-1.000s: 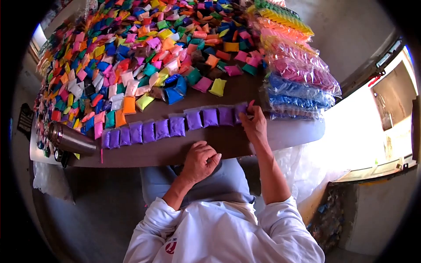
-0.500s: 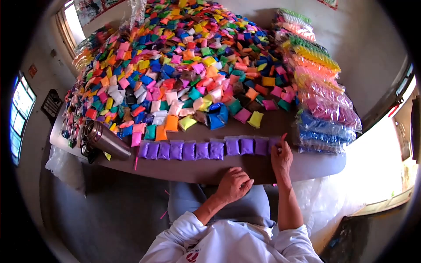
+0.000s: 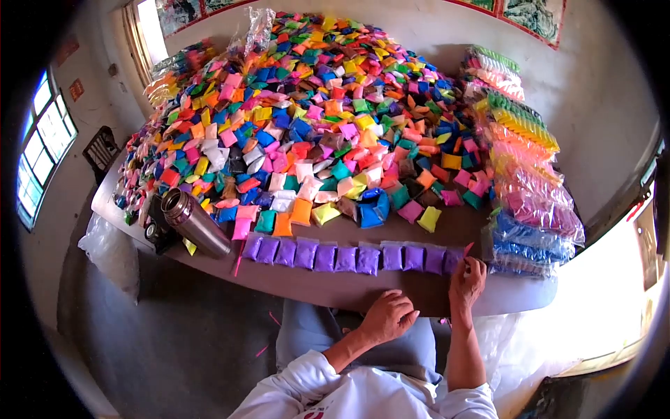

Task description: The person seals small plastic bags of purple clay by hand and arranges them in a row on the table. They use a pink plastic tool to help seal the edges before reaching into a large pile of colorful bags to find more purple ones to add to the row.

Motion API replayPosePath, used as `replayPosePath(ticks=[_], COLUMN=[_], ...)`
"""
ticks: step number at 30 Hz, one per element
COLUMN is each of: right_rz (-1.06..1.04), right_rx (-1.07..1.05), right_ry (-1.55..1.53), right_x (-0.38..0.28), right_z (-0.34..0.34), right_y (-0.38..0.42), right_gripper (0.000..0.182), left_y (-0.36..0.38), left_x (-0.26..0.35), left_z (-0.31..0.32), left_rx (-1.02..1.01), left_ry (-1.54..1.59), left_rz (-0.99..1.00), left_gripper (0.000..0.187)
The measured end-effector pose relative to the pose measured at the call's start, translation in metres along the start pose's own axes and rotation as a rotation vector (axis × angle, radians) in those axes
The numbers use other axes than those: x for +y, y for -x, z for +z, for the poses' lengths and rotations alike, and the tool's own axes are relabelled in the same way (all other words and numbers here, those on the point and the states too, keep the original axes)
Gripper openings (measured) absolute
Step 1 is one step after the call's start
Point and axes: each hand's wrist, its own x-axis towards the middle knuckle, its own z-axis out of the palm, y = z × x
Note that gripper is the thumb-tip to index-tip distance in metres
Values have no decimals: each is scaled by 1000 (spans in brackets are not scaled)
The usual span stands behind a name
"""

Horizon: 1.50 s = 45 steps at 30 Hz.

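A row of several purple sachets [image 3: 349, 256] lies along the near side of the brown table [image 3: 314, 286]. My right hand [image 3: 467, 283] rests at the row's right end, its fingers pinching a small pink strip beside the last purple sachet. My left hand [image 3: 389, 315] sits loosely curled on the table's near edge, holding nothing. Behind the row spreads a big heap of small coloured sachets [image 3: 314, 119].
A steel flask [image 3: 195, 223] lies on its side at the row's left end. Stacked clear packs of sorted sachets [image 3: 523, 167] line the table's right side. A window [image 3: 38, 140] is in the left wall. A clear plastic bag [image 3: 112, 251] hangs below the table's left edge.
The view has tilted upward, so the table and both hands sit lower in the frame. My right hand stays at the row's right end; my left hand stays on the table edge.
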Motion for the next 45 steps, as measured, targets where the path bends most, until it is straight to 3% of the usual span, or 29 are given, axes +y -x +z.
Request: replayPosePath(ticks=[3,11,27,30,32,36,42,44,45], right_rz=[-69,0,-59,-60,-168,-169,-258,-440,-455], right_rx=[58,-59,-83,-186,-124,-146,-327,-412,-478], right_ry=[21,-51,-109,-72,-57,-36,-12,2,7], right_x=[-2,-4,-16,-10,-9,-13,-46,-84,-100], right_z=[-2,-4,-8,-8,-3,-1,6,14,20], right_y=[2,4,4,6,5,5,-24,-49,-59], right_gripper=[12,8,4,6,7,4,14,20,27], left_y=[2,0,-9,-18,-29,-45,-40,-48,-46], left_x=[-1,3,3,-6,-19,-26,-33,-29,-31], left_z=[2,-2,-2,-7,-9,-5,20,5,12], left_rx=[6,-33,-5,-119,-272,-353,-329,-465,-439], left_ry=[0,-4,19,67,185,190,169,118,99], left_rz=[-3,-30,-52,-58,38,138,226,259,322], left_gripper=[18,18,18,21,24,22,19,19,17])
